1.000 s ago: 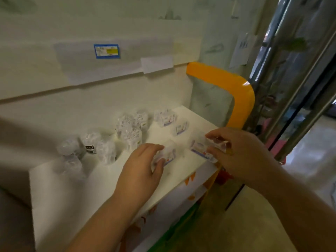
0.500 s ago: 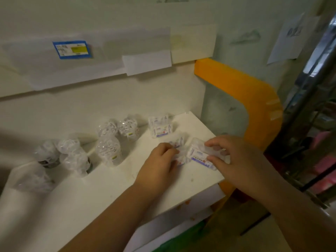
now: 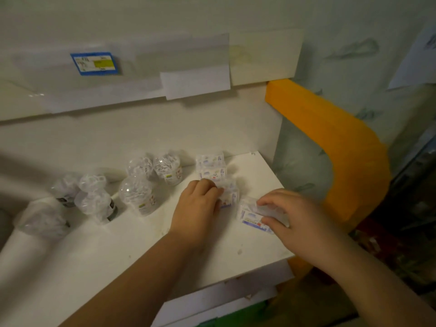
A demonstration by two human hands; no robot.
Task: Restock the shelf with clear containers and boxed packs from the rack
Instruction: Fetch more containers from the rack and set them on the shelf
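A: Stock on the white shelf [image 3: 141, 251], please.

B: I log 6 clear containers [image 3: 138, 195] along the back, left to centre, all upright, some touching. To their right, 2 boxed packs [image 3: 211, 166] sit stacked against the back wall. 2 more packs are in hand.

A: Hands?

B: My left hand [image 3: 198, 208] has its fingers curled on the third pack [image 3: 230, 193], which sits just in front of the stack, touching or nearly so; I cannot tell which. My right hand [image 3: 292, 218] pinches the fourth pack [image 3: 251, 214] between thumb and fingers, low over the shelf near its right front edge.

A: Orientation?

B: The stacked packs lie with long axes left to right, labels facing me. The fourth pack's long axis runs diagonally, upper left to lower right, its printed face up and toward me.

A: Progress?

B: I judge it well along: 2 packs are unseated, and the fourth needs squaring to the row. The rack is out of view, so the remainder is unknown.
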